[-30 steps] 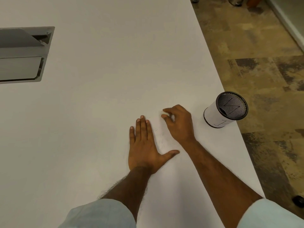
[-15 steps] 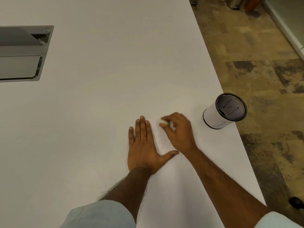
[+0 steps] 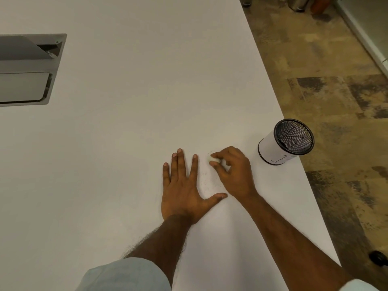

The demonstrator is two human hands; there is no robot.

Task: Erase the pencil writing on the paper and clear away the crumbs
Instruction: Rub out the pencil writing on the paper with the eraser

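Note:
A white sheet of paper [image 3: 212, 227] lies on the white table, hard to tell from it. Faint pencil writing [image 3: 206, 179] shows between my two hands. My left hand [image 3: 181, 190] lies flat on the paper, fingers spread, thumb pointing right. My right hand [image 3: 233, 171] pinches a small white eraser [image 3: 211, 159] between thumb and fingertips, its tip touching the paper just above the writing. Crumbs are too small to make out.
A black mesh pen cup [image 3: 285, 142] wrapped in white paper stands to the right, near the table's right edge [image 3: 294, 135]. A grey metal cable hatch [image 3: 27, 70] is set into the table at far left. Patterned floor lies beyond the edge.
My right hand has shifted a little up and to the right with the eraser, rubbing over the paper. My left hand has stayed flat in place.

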